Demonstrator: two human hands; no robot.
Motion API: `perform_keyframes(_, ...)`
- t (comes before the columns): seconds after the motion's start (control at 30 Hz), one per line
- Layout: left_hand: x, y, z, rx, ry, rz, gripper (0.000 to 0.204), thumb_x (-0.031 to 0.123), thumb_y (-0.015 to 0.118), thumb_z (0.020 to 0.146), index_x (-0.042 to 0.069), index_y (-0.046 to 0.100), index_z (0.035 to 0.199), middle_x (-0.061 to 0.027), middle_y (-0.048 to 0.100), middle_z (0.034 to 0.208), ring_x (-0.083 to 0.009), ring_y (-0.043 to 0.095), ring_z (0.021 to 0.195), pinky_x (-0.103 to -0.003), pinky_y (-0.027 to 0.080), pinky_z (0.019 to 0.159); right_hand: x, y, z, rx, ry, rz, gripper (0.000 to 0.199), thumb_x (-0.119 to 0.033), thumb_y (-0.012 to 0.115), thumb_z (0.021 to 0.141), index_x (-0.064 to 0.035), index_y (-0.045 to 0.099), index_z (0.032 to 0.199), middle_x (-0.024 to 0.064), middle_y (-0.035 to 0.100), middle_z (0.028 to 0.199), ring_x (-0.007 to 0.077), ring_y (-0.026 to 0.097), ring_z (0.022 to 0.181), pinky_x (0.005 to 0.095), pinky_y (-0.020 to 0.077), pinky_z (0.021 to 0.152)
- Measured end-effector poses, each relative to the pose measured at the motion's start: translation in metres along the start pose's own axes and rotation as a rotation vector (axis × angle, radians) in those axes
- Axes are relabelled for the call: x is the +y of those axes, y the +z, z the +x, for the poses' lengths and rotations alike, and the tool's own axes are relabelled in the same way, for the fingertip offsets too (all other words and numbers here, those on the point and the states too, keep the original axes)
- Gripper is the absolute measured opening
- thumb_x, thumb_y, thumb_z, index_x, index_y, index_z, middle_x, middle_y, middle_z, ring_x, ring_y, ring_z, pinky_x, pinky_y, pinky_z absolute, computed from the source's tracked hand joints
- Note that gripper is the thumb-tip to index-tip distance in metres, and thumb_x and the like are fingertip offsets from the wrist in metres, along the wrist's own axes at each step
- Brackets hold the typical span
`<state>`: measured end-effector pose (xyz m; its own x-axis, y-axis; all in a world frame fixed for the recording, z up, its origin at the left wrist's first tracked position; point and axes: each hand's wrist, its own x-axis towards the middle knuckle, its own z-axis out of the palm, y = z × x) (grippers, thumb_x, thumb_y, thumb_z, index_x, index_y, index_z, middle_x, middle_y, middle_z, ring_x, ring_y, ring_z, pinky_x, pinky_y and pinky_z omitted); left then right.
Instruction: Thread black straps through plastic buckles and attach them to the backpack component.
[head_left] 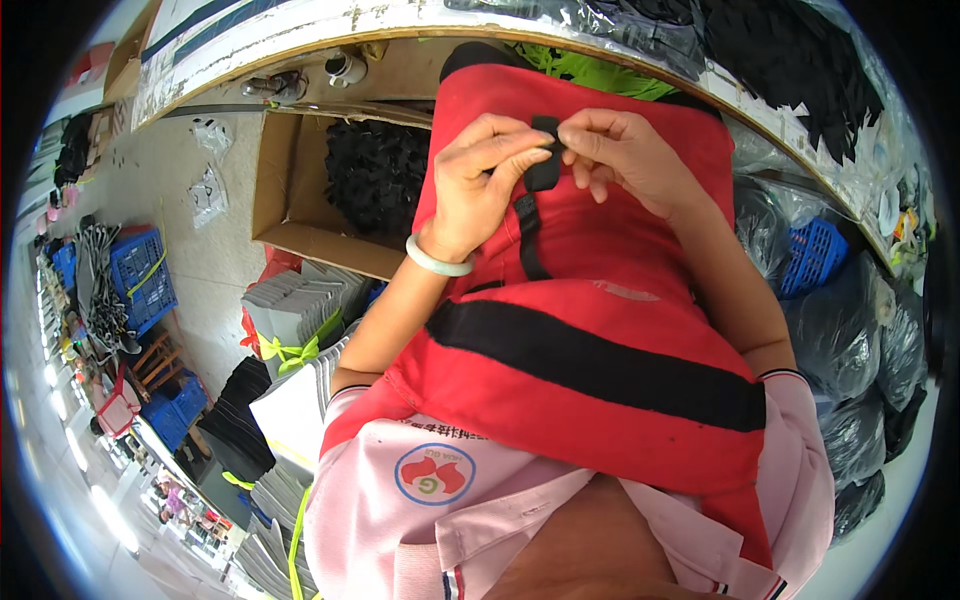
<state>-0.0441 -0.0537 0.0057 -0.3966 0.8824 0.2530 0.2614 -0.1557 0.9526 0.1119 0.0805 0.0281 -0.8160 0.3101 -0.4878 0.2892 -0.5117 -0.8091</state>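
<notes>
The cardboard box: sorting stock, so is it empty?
No, the cardboard box holds a heap of black pieces.

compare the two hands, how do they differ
The left hand wears a pale green bangle at its wrist; the right hand has a bare wrist. The left hand grips the black strap piece from its left side with curled fingers, while the right hand pinches its top end with its fingertips. Both hold that piece above the red fabric.
</notes>
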Motion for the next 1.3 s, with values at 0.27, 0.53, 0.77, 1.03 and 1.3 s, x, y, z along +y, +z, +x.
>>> perform_keyframes(0.27,0.015,0.002,-0.013,-0.074,0.071,-0.092,0.015,-0.005,0.071,0.078,-0.001,0.071,0.093,-0.0061,0.055,0.095,-0.0121,0.06,0.076,-0.023,0.05,0.065,0.0,0.006,-0.005,0.164,-0.264,-0.164,0.017,-0.018,0.066,0.089,-0.0024,0.066,0.095,0.0019,0.063,0.085,0.0069,0.058,0.074,0.0217,0.0495,0.068)
perform_keyframes(0.53,0.026,-0.009,-0.019,-0.083,-0.013,-0.081,0.015,-0.003,0.072,0.078,0.0,0.072,0.092,-0.0057,0.056,0.09,-0.0126,0.059,0.077,-0.023,0.048,0.065,0.007,0.015,0.003,0.133,-0.306,-0.037,0.013,-0.009,0.067,0.087,-0.0035,0.058,0.094,0.0026,0.063,0.089,0.0085,0.06,0.08,0.0224,0.0504,0.073)
perform_keyframes(0.77,0.045,-0.098,-0.029,0.193,-0.305,0.334,0.021,0.0,0.068,0.082,0.003,0.069,0.103,-0.005,0.064,0.098,-0.0088,0.057,0.069,-0.021,0.045,0.056,0.038,0.04,0.03,-0.16,-0.216,-0.068,0.023,-0.014,0.063,0.09,0.0001,0.056,0.108,0.0075,0.063,0.096,0.0117,0.061,0.085,0.0242,0.0491,0.074)
perform_keyframes(1.03,0.023,-0.054,-0.039,0.054,-0.609,-0.312,0.027,0.022,0.054,0.098,0.002,0.063,0.113,-0.0033,0.064,0.087,-0.0069,0.058,0.057,-0.018,0.038,0.044,0.01,0.065,0.024,-0.198,-0.196,-0.475,0.025,-0.005,0.057,0.091,-0.0018,0.058,0.116,0.0016,0.059,0.095,0.0058,0.057,0.082,0.0219,0.0461,0.073)
perform_keyframes(1.3,-0.006,-0.006,-0.015,-0.01,-0.796,-0.853,0.044,0.039,0.045,0.1,-0.001,0.063,0.105,-0.0088,0.066,0.077,-0.0107,0.058,0.053,-0.018,0.033,0.038,0.013,0.037,0.011,-0.035,-0.208,-0.459,0.012,-0.007,0.061,0.09,-0.0009,0.063,0.1,0.0007,0.06,0.079,0.006,0.056,0.065,0.0191,0.0436,0.059)
